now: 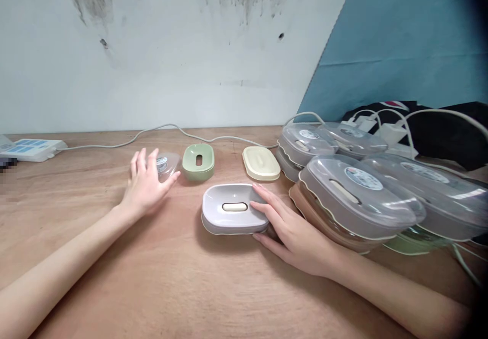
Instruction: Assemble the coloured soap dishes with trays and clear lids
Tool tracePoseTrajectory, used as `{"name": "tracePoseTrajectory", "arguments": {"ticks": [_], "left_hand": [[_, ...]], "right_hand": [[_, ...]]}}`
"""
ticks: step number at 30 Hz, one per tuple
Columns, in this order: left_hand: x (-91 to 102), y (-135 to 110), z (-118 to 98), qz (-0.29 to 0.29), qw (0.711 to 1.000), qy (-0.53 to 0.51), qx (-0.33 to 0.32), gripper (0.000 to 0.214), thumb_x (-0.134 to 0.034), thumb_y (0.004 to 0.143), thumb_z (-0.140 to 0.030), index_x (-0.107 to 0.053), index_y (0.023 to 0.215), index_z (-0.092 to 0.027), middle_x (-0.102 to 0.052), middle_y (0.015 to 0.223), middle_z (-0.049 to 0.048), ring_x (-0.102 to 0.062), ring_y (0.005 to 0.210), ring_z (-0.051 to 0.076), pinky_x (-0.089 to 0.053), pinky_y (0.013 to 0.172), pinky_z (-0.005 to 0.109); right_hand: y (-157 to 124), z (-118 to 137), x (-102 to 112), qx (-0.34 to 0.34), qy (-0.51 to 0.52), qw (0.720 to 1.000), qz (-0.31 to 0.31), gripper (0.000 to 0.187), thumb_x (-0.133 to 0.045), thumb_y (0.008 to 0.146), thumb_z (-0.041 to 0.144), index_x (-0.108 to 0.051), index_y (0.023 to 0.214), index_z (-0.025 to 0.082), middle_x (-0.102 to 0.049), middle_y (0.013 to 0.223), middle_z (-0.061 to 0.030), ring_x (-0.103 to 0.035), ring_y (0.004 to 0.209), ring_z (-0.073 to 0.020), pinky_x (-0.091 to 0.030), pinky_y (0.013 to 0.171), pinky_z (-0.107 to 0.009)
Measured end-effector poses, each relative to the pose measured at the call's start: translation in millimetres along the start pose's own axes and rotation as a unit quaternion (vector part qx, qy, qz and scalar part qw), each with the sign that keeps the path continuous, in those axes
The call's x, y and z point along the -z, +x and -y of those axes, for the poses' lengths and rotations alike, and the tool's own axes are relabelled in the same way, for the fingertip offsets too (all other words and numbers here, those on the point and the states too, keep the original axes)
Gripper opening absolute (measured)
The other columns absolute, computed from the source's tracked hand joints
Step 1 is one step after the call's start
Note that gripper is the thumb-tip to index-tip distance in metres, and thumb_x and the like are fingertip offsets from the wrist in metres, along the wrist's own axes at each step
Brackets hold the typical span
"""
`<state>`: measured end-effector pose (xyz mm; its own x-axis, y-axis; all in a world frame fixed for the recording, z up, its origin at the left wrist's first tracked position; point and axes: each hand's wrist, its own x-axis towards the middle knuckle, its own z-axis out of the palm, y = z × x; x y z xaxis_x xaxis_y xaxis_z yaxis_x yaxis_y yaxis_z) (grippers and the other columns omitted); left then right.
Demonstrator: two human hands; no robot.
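Observation:
My right hand (293, 227) grips the right end of a pale lavender soap dish (217, 216), fingers on top and thumb underneath. A cream strip shows in the slot at the dish's middle. My left hand (143, 186) is open, fingers spread, right beside a clear plastic lid (168, 165) with a round label. Whether the fingertips touch that lid I cannot tell. Just right of the lid sits a green soap dish (198, 172) with an open slot. Farther right lies a cream-coloured oval piece (261, 163), flat on the table.
Stacked soap dishes with clear lids (358, 191) fill the right side of the wooden table (171, 288). A white cable (224, 138) runs along the back to a white power strip (36, 149) at left. White plugs (391, 133) and dark fabric (450, 130) lie behind the stacks.

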<state>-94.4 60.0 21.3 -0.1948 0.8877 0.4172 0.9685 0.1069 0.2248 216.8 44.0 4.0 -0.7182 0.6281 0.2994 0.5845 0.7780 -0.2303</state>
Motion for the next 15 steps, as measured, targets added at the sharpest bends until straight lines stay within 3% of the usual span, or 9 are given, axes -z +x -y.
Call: {"name": "tracePoseTrajectory", "arguments": {"ticks": [2,4,15], "left_hand": [[-0.9,8,12,0.077,0.994,0.012,0.079,0.085,-0.05,0.074,-0.062,-0.026,0.137,-0.009,-0.027,0.141,0.0254,-0.029,0.127,0.043,-0.032,0.095,0.057],[-2.4,11,18,0.116,0.988,-0.001,0.106,0.085,-0.049,0.073,-0.064,-0.027,0.137,-0.012,-0.034,0.137,0.0232,-0.041,0.12,0.041,-0.039,0.092,0.051],[-6.5,11,19,0.058,0.992,-0.031,0.105,0.065,-0.054,0.07,-0.056,-0.04,0.119,-0.017,-0.054,0.117,0.0172,-0.056,0.102,0.035,-0.045,0.081,0.043]], "right_hand": [[0,0,0,0.0,-0.002,1.0,0.002,0.037,-0.049,0.084,0.024,-0.042,0.119,0.014,-0.027,0.144,-0.021,-0.023,0.134,-0.0302,-0.037,0.1,-0.051],[0,0,0,0.001,-0.006,1.0,0.005,0.037,-0.049,0.084,0.024,-0.042,0.119,0.013,-0.027,0.144,-0.0217,-0.022,0.134,-0.0302,-0.037,0.1,-0.051],[0,1,0,0.007,-0.017,1.0,0.012,0.037,-0.048,0.085,0.023,-0.04,0.119,0.011,-0.025,0.143,-0.0239,-0.019,0.135,-0.0292,-0.036,0.101,-0.049]]}}
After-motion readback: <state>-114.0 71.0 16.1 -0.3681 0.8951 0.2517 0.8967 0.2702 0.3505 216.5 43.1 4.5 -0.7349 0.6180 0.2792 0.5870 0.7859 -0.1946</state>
